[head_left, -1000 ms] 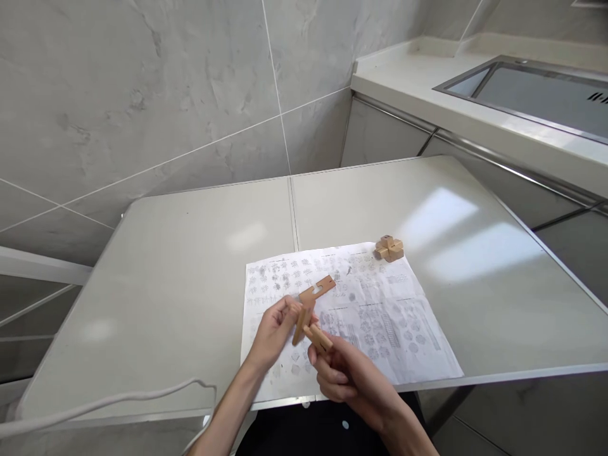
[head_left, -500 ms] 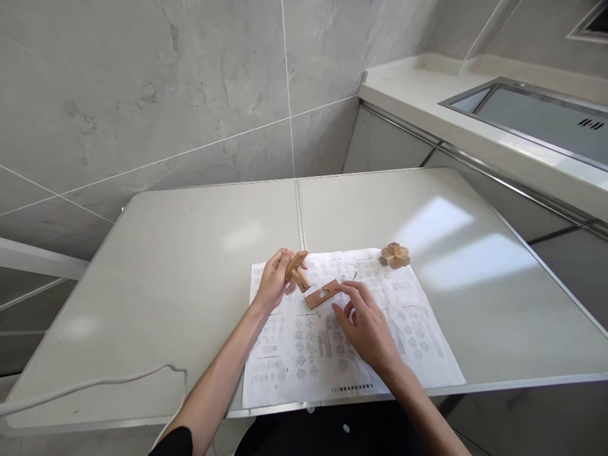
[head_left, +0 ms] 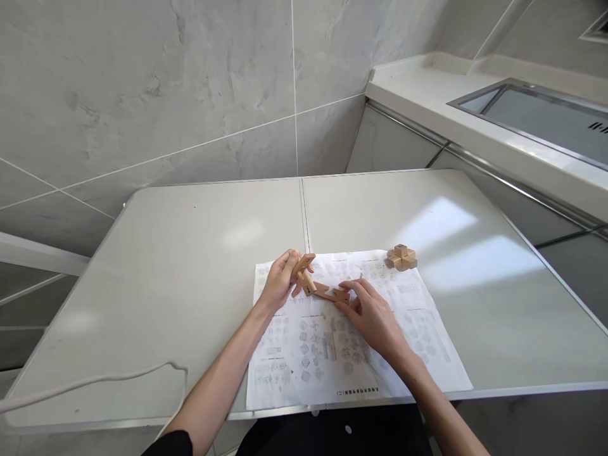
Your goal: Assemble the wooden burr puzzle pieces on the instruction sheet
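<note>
My left hand (head_left: 281,280) is closed around two joined wooden puzzle pieces (head_left: 304,271), which form a crossed shape held above the paper. To the right, my right hand (head_left: 373,313) pinches the end of a notched wooden puzzle piece (head_left: 339,296) between thumb and fingers. That notched piece is tilted, and its left end sits right beside or behind the joined pieces; I cannot tell whether they touch. Beneath both hands lies a printed instruction sheet (head_left: 327,380) with small diagrams.
An assembled wooden burr puzzle (head_left: 401,258) stands at the sheet's upper right corner. The white folding table (head_left: 213,221) has a seam down its middle. A white cable (head_left: 109,378) crosses the table's left front. Behind are a grey wall and a counter (head_left: 418,82) with a sink.
My right hand has taken hold of the notched piece, turned it and brought it close to the joined pieces in my left hand. The view has shifted slightly.
</note>
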`<state>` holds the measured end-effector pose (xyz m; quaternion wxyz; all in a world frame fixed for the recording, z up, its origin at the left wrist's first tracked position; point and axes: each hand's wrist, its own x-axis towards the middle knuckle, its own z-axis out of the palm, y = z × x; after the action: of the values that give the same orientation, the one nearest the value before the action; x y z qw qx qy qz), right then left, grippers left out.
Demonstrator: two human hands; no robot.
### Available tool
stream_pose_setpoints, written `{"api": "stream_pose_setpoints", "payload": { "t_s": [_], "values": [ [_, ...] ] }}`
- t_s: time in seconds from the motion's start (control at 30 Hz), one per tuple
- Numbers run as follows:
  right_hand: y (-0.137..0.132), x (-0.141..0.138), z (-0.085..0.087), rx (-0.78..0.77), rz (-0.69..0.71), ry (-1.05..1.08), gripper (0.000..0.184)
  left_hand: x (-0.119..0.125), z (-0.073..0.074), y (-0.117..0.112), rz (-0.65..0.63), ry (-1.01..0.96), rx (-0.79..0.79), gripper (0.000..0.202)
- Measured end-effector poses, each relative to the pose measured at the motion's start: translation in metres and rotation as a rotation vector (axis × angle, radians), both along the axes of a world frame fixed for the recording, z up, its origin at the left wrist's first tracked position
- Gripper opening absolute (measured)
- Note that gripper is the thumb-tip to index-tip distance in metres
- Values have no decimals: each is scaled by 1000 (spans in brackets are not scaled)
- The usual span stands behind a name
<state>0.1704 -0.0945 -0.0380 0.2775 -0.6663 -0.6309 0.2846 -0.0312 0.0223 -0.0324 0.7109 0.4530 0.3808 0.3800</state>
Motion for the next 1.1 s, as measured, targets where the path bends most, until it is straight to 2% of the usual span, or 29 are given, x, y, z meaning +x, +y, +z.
{"api": "stream_pose_setpoints", "payload": {
  "t_s": [0.27, 0.33, 0.43, 0.57, 0.67, 0.87, 1.1],
  "values": [
    [-4, 0, 5, -40, -68, 137, 33, -1, -2, -1, -20, -17, 38, 47],
    [-3, 2, 9, -92, -154, 275, 38, -1, -3, -1, -28, -31, 45, 46],
    [2, 4, 16, -158, -236, 593, 43, 0, -4, -1, -33, -41, 35, 48],
    [18, 0, 22, -194, -123, 963, 41, 0, -3, -2, -36, -5, 2, 49],
    [36, -7, 22, -191, -8, 1086, 37, 0, -2, -3, -40, 22, -11, 49],
    [68, -14, 15, -178, 195, 1062, 36, -1, -3, -3, -39, 38, -16, 47],
    [76, -9, 8, -171, 240, 1023, 40, -1, -5, -4, -46, 67, -4, 46]
  ]
}}
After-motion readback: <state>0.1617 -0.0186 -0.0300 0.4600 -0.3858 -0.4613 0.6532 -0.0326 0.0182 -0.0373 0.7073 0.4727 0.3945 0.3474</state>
